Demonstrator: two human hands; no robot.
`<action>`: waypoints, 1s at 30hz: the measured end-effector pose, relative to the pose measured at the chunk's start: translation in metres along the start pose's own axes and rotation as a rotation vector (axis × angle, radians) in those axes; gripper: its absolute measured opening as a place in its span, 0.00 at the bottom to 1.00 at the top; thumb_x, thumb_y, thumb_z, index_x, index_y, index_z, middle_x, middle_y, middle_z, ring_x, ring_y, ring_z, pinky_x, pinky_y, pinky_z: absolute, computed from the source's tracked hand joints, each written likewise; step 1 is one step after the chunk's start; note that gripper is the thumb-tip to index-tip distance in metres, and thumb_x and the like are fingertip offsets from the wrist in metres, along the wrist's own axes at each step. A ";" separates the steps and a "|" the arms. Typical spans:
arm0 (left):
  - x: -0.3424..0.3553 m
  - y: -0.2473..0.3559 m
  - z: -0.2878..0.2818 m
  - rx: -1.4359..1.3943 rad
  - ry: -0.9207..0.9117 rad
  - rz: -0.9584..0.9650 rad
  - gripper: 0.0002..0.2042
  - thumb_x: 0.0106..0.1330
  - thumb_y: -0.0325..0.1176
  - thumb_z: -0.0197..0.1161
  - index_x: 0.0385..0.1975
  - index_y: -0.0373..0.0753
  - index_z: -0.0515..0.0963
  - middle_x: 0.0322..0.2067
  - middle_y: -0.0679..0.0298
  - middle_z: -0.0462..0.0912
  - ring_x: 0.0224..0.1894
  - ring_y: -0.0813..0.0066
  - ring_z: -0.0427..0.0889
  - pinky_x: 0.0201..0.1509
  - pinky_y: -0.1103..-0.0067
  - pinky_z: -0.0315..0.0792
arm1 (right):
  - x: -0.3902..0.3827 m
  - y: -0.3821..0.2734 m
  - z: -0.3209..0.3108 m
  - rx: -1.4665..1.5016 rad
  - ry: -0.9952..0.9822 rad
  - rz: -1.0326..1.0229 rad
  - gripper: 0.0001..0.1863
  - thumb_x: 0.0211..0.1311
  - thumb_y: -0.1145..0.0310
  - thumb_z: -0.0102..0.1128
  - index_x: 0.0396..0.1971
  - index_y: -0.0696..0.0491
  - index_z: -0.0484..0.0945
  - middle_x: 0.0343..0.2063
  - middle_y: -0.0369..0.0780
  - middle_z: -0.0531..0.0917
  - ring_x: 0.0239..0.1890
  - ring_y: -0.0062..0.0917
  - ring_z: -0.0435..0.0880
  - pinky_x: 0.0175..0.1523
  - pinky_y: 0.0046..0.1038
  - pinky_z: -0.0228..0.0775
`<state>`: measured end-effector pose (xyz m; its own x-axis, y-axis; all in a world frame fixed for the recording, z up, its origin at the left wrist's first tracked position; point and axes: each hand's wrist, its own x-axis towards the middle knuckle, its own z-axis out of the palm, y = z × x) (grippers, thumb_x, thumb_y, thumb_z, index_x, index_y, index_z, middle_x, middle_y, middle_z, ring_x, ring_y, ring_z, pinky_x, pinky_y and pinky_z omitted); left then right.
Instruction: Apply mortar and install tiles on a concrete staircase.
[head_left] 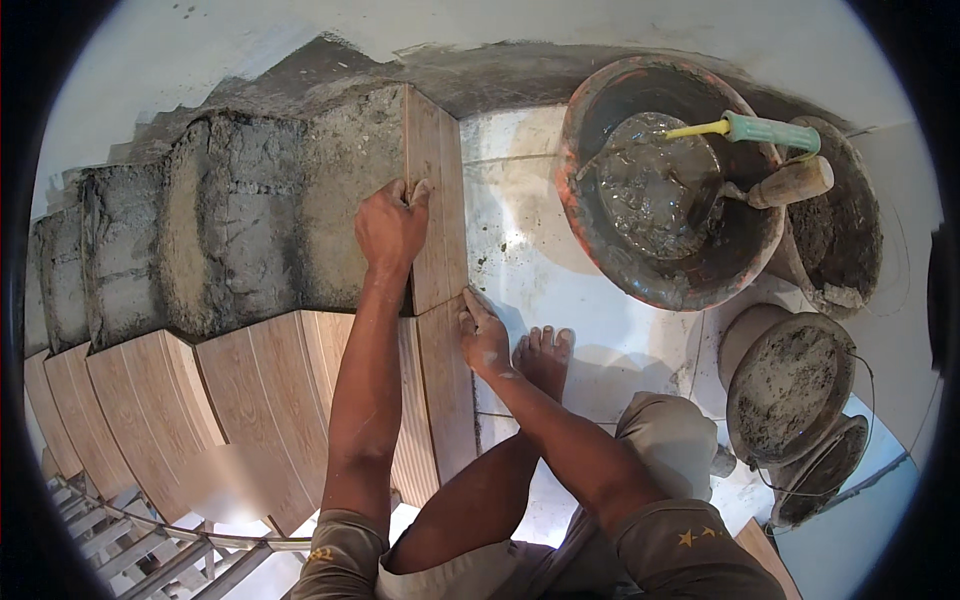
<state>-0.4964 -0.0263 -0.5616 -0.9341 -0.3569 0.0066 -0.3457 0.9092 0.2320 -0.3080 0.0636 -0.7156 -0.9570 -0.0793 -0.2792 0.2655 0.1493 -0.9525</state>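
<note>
Mortared stair riser point(250, 220): wood-look tile point(437, 200) under left hand point(390, 228) fingers point(400, 190), right hand point(483, 340) below.

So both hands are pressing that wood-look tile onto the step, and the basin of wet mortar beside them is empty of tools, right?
Not quite. The basin of wet mortar is not empty of tools: a trowel with a wooden handle and a green-handled tool rest in it, as the head view shows. The rest holds: the left hand and the right hand both press the wood-look tile onto the step.

Both arms reach forward, the left hand point(391, 226) extended farther with fingers curled, the right hand point(483, 335) pressing flat.
</note>
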 end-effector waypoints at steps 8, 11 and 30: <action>-0.001 -0.006 0.007 0.052 0.062 0.031 0.17 0.64 0.47 0.68 0.33 0.36 0.85 0.29 0.43 0.84 0.35 0.39 0.84 0.40 0.55 0.77 | -0.006 0.000 0.000 0.022 -0.041 -0.007 0.27 0.69 0.73 0.51 0.68 0.58 0.70 0.62 0.56 0.76 0.65 0.50 0.75 0.67 0.38 0.68; -0.003 -0.004 0.010 0.079 0.064 0.031 0.17 0.64 0.47 0.68 0.33 0.36 0.85 0.29 0.43 0.84 0.35 0.39 0.84 0.40 0.56 0.77 | -0.009 0.004 -0.001 -0.011 -0.042 -0.045 0.29 0.69 0.73 0.51 0.70 0.58 0.67 0.62 0.57 0.76 0.64 0.52 0.75 0.67 0.40 0.68; -0.001 -0.006 0.009 0.064 0.058 0.051 0.16 0.63 0.47 0.69 0.33 0.37 0.85 0.30 0.45 0.85 0.35 0.41 0.85 0.41 0.56 0.77 | -0.007 0.008 -0.002 -0.055 -0.076 -0.088 0.35 0.66 0.75 0.51 0.74 0.55 0.59 0.69 0.55 0.68 0.68 0.54 0.69 0.71 0.41 0.63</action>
<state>-0.4946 -0.0298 -0.5720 -0.9447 -0.3196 0.0737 -0.3043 0.9378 0.1673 -0.2997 0.0667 -0.7206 -0.9639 -0.1690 -0.2057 0.1725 0.1920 -0.9661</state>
